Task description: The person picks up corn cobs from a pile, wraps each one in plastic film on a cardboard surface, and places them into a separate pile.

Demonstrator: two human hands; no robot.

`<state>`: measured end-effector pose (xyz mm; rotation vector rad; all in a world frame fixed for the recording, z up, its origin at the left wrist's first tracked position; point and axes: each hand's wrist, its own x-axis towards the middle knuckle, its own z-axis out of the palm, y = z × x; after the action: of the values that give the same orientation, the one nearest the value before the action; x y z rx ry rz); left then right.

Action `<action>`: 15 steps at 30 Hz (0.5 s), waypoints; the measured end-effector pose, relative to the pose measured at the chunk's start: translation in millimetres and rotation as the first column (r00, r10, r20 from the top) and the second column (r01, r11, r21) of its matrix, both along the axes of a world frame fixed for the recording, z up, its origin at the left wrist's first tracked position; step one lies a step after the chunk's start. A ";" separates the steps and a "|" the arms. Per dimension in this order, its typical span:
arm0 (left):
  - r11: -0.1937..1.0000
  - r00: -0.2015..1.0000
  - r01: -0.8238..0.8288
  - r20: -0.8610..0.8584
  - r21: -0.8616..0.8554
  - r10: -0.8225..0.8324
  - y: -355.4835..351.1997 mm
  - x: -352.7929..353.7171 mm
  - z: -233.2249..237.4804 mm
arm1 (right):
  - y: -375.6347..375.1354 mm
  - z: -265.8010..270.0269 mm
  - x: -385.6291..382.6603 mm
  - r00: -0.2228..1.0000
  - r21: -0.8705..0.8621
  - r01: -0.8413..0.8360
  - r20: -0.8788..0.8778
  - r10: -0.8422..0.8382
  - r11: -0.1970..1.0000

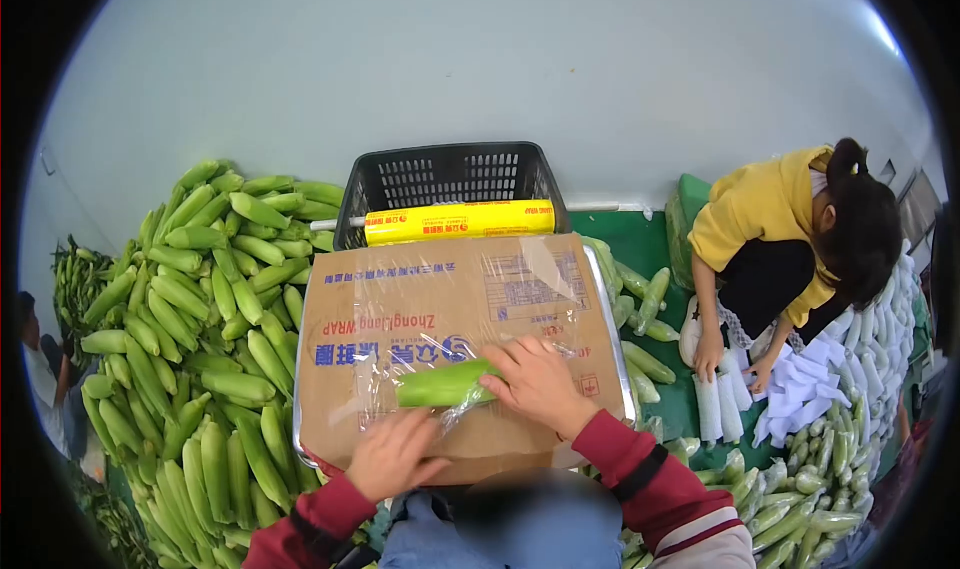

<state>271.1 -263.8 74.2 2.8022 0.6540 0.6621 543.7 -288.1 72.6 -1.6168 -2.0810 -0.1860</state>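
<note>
An ear of corn (pixel 440 384) in its green husk lies crosswise on a sheet of clear cling film (pixel 380 369). Both rest on top of a flat cardboard box (pixel 340 419) in front of me. My right hand (pixel 540 384) is curled at the corn's right end, with film bunched by its thumb and fingers. Below the corn's left end, my left hand (pixel 395 452) has its fingers stretched out over the film's near edge, slightly blurred; I see nothing gripped in it.
A yellow film roll (pixel 460 221) on a rod spans the black basket (pixel 450 174) behind the box. Unwrapped corn (pixel 180 309) is heaped at left. At right a person in yellow (pixel 760 209) crouches, hands at white-wrapped pieces (pixel 708 409); wrapped corn (pixel 790 509) lies nearer.
</note>
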 end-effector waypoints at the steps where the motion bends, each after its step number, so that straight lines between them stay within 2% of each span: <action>1: 0.994 0.992 -0.086 -0.096 -0.069 0.079 3.6 -19.7 -17.2 | 1.9 -2.1 -0.4 1.000 -0.034 0.013 0.011 -0.013 0.999; 4: 0.976 0.984 -0.129 0.144 0.177 0.104 40.1 -41.3 -4.5 | 10.9 -1.7 1.2 1.000 -0.035 0.007 0.025 -0.006 0.999; 6: 0.911 0.963 -0.256 0.171 0.324 0.210 56.9 9.1 58.6 | 10.6 -3.7 -3.2 0.999 -0.043 -0.034 -0.020 0.033 0.998; 8: 0.992 0.987 -0.114 -0.110 0.044 0.119 99.5 57.4 25.1 | 18.0 -2.1 -1.9 0.993 -0.038 -0.054 -0.104 0.050 0.998; 11: 0.998 0.924 -0.066 -0.377 0.014 0.066 102.5 78.3 7.8 | 16.0 -1.8 -2.7 0.998 -0.212 0.027 -0.049 -0.038 0.977; 13: 0.930 0.958 -0.105 -0.286 -0.352 0.000 57.0 62.0 44.4 | -0.2 14.1 -17.4 0.997 -0.483 0.062 -0.003 -0.072 0.874; 14: 0.919 0.944 -0.047 -0.319 -0.391 -0.087 37.5 47.6 40.5 | -8.0 24.9 -25.5 0.997 -0.614 0.070 0.021 -0.072 0.787; 15: 0.983 0.988 0.035 -0.140 -0.180 -0.060 16.6 36.6 21.2 | -6.5 36.2 -30.2 0.994 -0.667 0.087 0.007 -0.110 0.740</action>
<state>307.6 -247.2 95.4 2.7078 0.6347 0.3738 513.6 -294.6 108.8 -2.1069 -2.1637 0.6336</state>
